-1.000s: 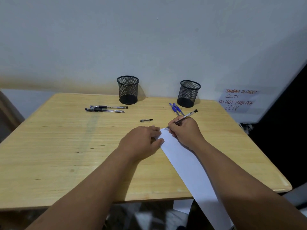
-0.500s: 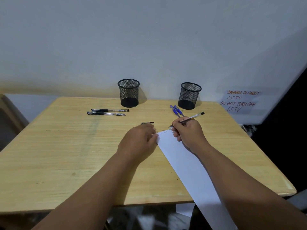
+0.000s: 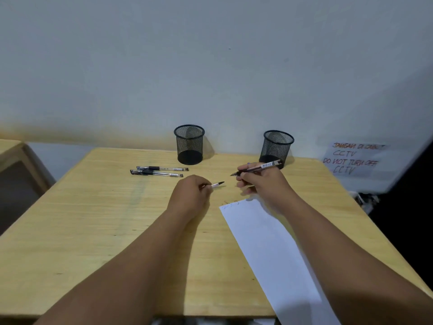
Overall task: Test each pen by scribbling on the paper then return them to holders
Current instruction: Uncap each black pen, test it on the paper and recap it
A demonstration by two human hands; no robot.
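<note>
**Pen in one hand, cap in the other, above the counter**

At the left of the wooden counter (image 3: 70, 231) two capped black pens (image 3: 159, 171) lie side by side, parallel, just left of the left mesh holder (image 3: 189, 144), which stands upright near the wall. Nearer the middle, the left hand (image 3: 191, 195) has its grip curled round a pen cap (image 3: 216, 184), whose dark tip pokes out to the right. Just beside it, the right hand (image 3: 260, 184) pinches an uncapped pen (image 3: 257, 168), with its nib pointing left toward the cap; the two are close but apart. Behind that hand stands the right mesh holder (image 3: 277, 146). A white paper (image 3: 269, 249) lies slantwise under the right forearm, with faint scribbles at its top corner, and runs off the counter's near edge. On the wall at far right hangs a handwritten sign (image 3: 353, 159).
</note>
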